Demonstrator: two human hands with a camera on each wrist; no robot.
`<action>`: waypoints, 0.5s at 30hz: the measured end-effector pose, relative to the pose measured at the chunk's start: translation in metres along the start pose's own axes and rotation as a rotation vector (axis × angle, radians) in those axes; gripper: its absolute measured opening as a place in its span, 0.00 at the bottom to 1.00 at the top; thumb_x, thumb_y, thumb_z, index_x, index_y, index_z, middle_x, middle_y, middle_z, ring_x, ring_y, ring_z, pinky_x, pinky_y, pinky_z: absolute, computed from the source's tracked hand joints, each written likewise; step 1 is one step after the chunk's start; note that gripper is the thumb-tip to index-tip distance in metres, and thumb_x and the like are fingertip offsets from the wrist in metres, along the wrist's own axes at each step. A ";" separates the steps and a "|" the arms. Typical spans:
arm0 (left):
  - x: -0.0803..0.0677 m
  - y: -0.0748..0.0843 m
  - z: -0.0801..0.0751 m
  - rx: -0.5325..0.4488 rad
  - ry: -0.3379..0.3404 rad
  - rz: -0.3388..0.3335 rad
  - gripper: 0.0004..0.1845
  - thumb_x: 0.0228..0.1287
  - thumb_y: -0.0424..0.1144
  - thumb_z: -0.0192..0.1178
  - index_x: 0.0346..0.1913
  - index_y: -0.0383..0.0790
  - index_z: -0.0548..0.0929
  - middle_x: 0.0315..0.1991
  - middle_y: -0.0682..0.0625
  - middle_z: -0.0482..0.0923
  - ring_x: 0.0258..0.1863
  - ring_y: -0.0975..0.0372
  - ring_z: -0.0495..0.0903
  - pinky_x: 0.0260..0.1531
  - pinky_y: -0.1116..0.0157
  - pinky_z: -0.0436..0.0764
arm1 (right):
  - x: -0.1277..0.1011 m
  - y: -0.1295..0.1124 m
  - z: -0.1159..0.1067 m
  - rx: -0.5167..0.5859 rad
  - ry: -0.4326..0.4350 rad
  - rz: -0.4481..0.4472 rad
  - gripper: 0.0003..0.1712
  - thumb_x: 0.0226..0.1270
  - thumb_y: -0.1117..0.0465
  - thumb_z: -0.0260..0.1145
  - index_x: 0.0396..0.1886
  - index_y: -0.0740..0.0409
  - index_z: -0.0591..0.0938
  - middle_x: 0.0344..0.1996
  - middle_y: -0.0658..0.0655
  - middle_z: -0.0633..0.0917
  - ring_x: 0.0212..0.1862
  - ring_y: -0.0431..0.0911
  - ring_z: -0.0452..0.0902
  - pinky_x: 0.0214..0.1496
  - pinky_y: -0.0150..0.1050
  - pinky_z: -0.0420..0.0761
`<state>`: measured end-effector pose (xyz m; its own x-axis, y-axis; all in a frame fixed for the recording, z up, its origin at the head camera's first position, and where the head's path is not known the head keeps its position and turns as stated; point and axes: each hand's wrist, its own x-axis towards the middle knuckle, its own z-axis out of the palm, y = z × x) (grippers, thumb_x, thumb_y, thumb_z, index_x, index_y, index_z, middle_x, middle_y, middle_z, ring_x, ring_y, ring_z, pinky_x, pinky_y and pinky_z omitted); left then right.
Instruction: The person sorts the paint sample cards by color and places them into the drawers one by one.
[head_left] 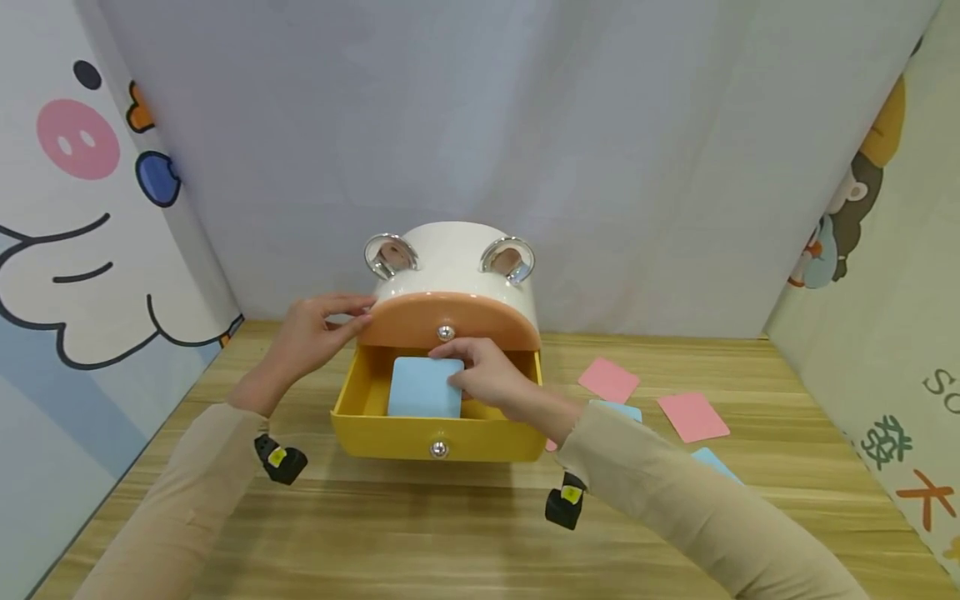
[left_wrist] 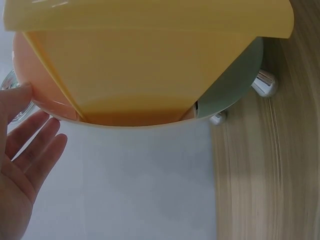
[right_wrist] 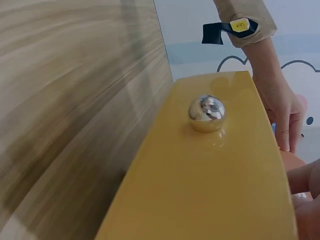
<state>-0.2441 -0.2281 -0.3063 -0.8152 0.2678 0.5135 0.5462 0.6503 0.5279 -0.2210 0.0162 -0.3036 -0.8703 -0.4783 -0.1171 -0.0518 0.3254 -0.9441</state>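
Two hands work at the cabinet: the right hand [head_left: 491, 379] reaches into the open yellow drawer [head_left: 438, 433], its grip pinching a blue card [head_left: 425, 387] lying inside. Left hand [head_left: 315, 333], fingers straight, rests against the orange drawer front [head_left: 450, 321] above. Only the right wrist view shows the yellow drawer's chrome knob [right_wrist: 206, 113] close up.

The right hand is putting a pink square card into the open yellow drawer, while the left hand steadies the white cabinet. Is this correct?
Not quite: the square card under the right hand is light blue, not pink, as the head view shows. The pink cards lie on the wooden table. The open yellow drawer and the left hand on the white cabinet are right.
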 end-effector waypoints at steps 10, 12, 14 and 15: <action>-0.001 -0.002 0.000 0.005 0.004 -0.006 0.14 0.59 0.35 0.60 0.47 0.33 0.82 0.46 0.40 0.79 0.42 0.49 0.80 0.32 0.57 0.83 | 0.012 0.009 0.006 0.081 0.030 0.109 0.20 0.58 0.79 0.53 0.51 0.66 0.76 0.44 0.61 0.78 0.35 0.46 0.73 0.33 0.33 0.80; -0.001 -0.002 0.000 0.009 -0.001 -0.009 0.14 0.60 0.35 0.60 0.47 0.33 0.82 0.46 0.40 0.79 0.42 0.49 0.80 0.32 0.57 0.83 | 0.013 0.011 0.008 0.089 0.016 0.135 0.21 0.58 0.79 0.53 0.51 0.66 0.76 0.44 0.61 0.78 0.35 0.46 0.74 0.34 0.33 0.81; -0.001 -0.002 -0.001 0.014 -0.003 -0.012 0.14 0.60 0.36 0.60 0.47 0.33 0.82 0.47 0.40 0.79 0.42 0.49 0.80 0.32 0.57 0.83 | 0.014 0.012 0.009 0.092 0.001 0.160 0.22 0.58 0.79 0.53 0.52 0.65 0.75 0.44 0.61 0.78 0.34 0.46 0.74 0.33 0.34 0.81; -0.001 -0.001 -0.001 0.012 -0.003 -0.013 0.14 0.60 0.36 0.60 0.48 0.33 0.82 0.47 0.40 0.79 0.42 0.49 0.80 0.32 0.57 0.83 | 0.015 0.012 0.009 0.090 -0.007 0.167 0.22 0.57 0.79 0.53 0.52 0.65 0.76 0.43 0.60 0.78 0.34 0.46 0.74 0.33 0.33 0.81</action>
<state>-0.2438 -0.2298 -0.3072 -0.8226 0.2617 0.5048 0.5335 0.6623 0.5260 -0.2300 0.0058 -0.3198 -0.8599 -0.4292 -0.2762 0.1374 0.3265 -0.9352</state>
